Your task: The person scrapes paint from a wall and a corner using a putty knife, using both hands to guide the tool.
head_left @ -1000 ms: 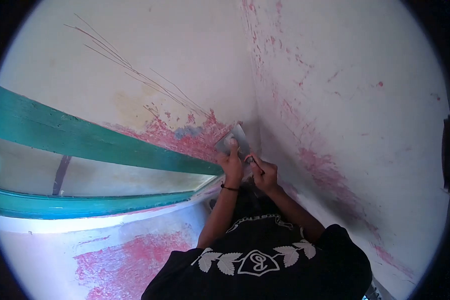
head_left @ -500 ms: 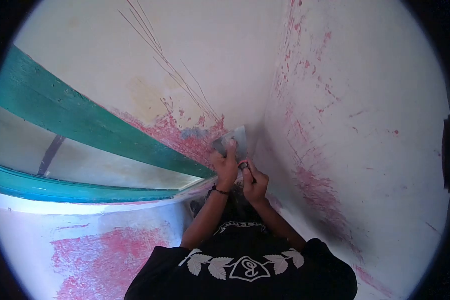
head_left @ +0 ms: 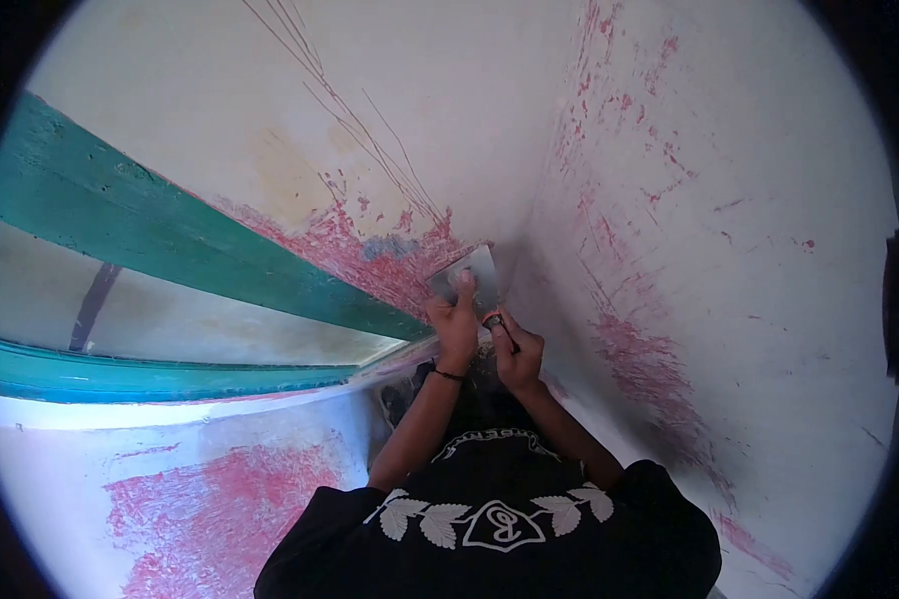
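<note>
Pale wall (head_left: 449, 90): red patches (head_left: 335, 245), blue-grey patch (head_left: 390, 246), thin lines (head_left: 355, 125).

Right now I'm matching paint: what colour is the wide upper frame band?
The upper frame band is teal green; the head view shows it best.

Handle (head_left: 494, 319) — partly hidden by right hand (head_left: 520, 361); shirt (head_left: 410, 564) — cut off below.

Setting: room interior, possibly a home; exact type unclear at the distorted edges. Evidence: pale walls (head_left: 440, 110) meeting at a corner, scraped pink patches (head_left: 220, 509), green-painted frame (head_left: 190, 230).
</note>
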`<move>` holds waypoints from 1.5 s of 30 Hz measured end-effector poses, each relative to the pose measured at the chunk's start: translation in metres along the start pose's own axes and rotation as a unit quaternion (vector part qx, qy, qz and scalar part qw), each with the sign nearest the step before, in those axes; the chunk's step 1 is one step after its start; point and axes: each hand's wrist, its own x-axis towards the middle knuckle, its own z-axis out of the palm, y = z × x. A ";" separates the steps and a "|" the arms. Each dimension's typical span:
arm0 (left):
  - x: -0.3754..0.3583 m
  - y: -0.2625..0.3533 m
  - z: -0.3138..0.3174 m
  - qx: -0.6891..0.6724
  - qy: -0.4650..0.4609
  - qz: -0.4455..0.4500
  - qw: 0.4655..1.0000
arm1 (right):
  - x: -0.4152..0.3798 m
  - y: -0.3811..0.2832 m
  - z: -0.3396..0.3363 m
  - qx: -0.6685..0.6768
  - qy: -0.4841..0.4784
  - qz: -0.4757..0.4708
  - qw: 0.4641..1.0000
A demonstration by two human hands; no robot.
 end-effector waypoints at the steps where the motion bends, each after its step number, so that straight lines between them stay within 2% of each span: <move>1: 0.002 0.012 0.005 0.005 0.006 0.010 1.000 | 0.002 -0.009 0.004 0.018 0.013 -0.001 1.000; 5: -0.001 0.008 -0.002 0.022 0.009 0.016 1.000 | -0.005 -0.008 0.004 0.005 -0.006 0.024 1.000; 8: -0.006 0.001 -0.007 0.008 -0.002 -0.020 1.000 | -0.008 0.000 0.003 -0.004 0.001 -0.015 1.000; 11: -0.005 0.009 -0.004 0.016 0.010 -0.033 0.999 | -0.014 -0.007 0.008 -0.021 0.010 0.012 1.000; 15: -0.005 0.012 0.002 0.002 0.022 0.040 0.999 | -0.013 0.006 0.011 0.005 0.009 0.018 1.000; 18: 0.004 0.011 0.006 0.008 0.012 0.040 0.999 | -0.004 0.007 0.010 0.025 0.013 0.015 0.999; 20: 0.011 0.029 0.011 0.064 -0.004 0.055 0.996 | 0.007 -0.014 0.006 0.052 0.027 0.024 0.998; 22: 0.007 0.038 0.013 0.044 -0.013 0.037 0.998 | 0.013 -0.029 0.002 0.057 0.030 0.024 0.998; 26: 0.003 0.022 0.006 0.081 -0.004 0.041 0.996 | 0.001 0.001 0.009 0.028 0.040 -0.042 0.998; 29: 0.003 0.001 0.005 -0.023 0.020 0.026 0.999 | -0.003 0.005 0.009 0.042 0.033 -0.041 0.998; 32: 0.012 0.024 0.000 0.118 -0.016 0.048 0.992 | 0.016 -0.018 0.009 0.060 0.048 -0.044 0.996; 35: 0.014 0.023 0.005 -0.016 -0.035 0.027 0.999 | 0.013 -0.023 0.006 0.091 0.019 0.010 0.996; 38: 0.001 0.007 0.003 -0.057 -0.012 -0.022 0.998 | -0.003 0.011 0.006 0.044 0.003 -0.008 0.999; 41: 0.000 -0.015 -0.003 -0.024 0.005 0.014 1.000 | -0.001 0.025 0.001 0.047 -0.005 -0.026 0.999; 45: 0.009 0.038 0.005 0.025 -0.039 0.026 0.999 | 0.022 -0.015 -0.002 0.047 -0.002 -0.040 0.998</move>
